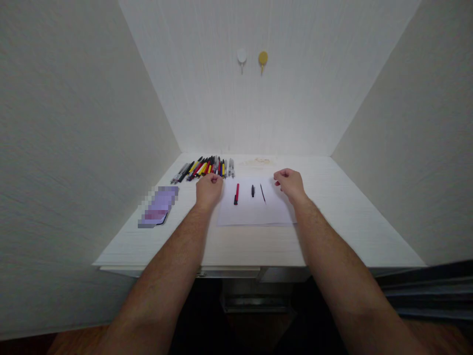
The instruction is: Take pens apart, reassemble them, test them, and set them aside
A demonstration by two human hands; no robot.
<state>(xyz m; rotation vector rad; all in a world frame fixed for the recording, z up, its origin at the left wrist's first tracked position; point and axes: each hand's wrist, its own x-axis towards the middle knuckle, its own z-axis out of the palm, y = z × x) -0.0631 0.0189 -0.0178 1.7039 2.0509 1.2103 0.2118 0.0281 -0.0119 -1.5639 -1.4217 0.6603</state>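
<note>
A white sheet of paper (254, 214) lies on the desk between my hands. On it rest a red pen barrel with a black end (237, 194), a short black pen part (253, 191) and a thin dark refill (263, 194), spaced apart. My left hand (209, 190) is closed at the sheet's upper left corner, just in front of the pen pile. By the upper right corner, my right hand (290, 183) has its fingers curled in. Whatever either hand may hold is hidden or too small to make out.
A pile of pens (203, 167) in several colours lies at the back left of the white desk (343, 212). A phone with a blurred screen (160, 204) is at the left. Walls enclose three sides; a white hook (241, 56) and a yellow hook (263, 58) are on the back one.
</note>
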